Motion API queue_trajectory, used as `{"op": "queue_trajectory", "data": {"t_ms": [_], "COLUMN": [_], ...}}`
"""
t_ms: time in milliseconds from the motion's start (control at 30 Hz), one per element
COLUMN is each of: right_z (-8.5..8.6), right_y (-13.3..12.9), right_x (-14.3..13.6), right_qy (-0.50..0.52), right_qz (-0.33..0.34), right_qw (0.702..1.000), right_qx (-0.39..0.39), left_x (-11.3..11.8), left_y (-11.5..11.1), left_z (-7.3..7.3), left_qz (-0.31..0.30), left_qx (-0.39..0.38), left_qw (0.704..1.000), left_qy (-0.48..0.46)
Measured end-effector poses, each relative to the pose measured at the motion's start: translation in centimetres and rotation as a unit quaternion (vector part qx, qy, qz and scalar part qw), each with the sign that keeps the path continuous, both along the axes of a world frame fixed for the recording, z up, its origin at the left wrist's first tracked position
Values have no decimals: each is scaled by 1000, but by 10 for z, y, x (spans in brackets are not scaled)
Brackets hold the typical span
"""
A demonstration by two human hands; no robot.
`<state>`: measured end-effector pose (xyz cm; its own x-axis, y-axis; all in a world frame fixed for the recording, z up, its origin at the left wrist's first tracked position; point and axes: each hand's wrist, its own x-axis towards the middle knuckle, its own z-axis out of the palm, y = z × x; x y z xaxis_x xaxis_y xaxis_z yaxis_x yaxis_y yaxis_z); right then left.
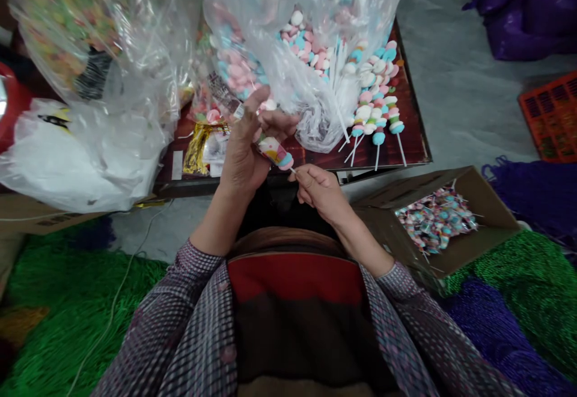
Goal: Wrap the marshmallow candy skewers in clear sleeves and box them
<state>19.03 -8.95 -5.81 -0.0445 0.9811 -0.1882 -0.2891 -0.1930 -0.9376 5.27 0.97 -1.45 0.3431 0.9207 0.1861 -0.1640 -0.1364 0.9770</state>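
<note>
A marshmallow candy skewer (282, 157) in a clear printed wrapper is between my hands, just past the table's front edge. My left hand (247, 150) is around its upper end, palm turned inward; its fingers partly hide the top. Between the thumb and fingers of my right hand (321, 189) is the white stick below the candy. Unwrapped marshmallow skewers (378, 105) lie to the right on the dark red table (410, 135), sticks toward me. Beside them, loose white sticks (337, 81) rest on a crumpled clear bag (318, 123).
Behind my hands is a big clear bag of pastel marshmallows (238, 69). Bags of gummy candy (63, 24) and clear wrappers (85, 156) are at left, gold twist ties (198, 147) nearer. A cardboard box (491, 216) of wrapped skewers stands lower right, an orange crate (552, 117) beyond.
</note>
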Motion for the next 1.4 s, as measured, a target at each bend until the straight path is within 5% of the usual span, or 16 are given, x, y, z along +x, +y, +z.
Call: {"op": "queue_trajectory", "data": {"t_ms": [200, 300, 467, 733, 1033, 1400], "right_z": [5, 6, 2, -9, -8, -2], "right_y": [0, -2, -7, -7, -7, -3], "right_x": [-10, -7, -1, -11, -6, -15], "right_qy": [69, 74, -70, 43, 46, 67], "right_qz": [17, 34, -17, -47, -6, -44], "right_qw": [997, 997, 997, 998, 999, 997], "right_qx": [-28, -18, 36, -26, 3, -1], "left_x": [11, 10, 18, 13, 9, 10], "left_y": [-11, -10, -10, -21, 3, -29], "left_z": [-24, -20, -11, -22, -8, -31], "left_qz": [9, 0, 42, -73, 60, -51], "left_qx": [-7, -40, -124, -147, -89, -72], "left_qw": [999, 999, 983, 982, 988, 995], "left_qy": [35, 7, -128, -93, -113, -35]}}
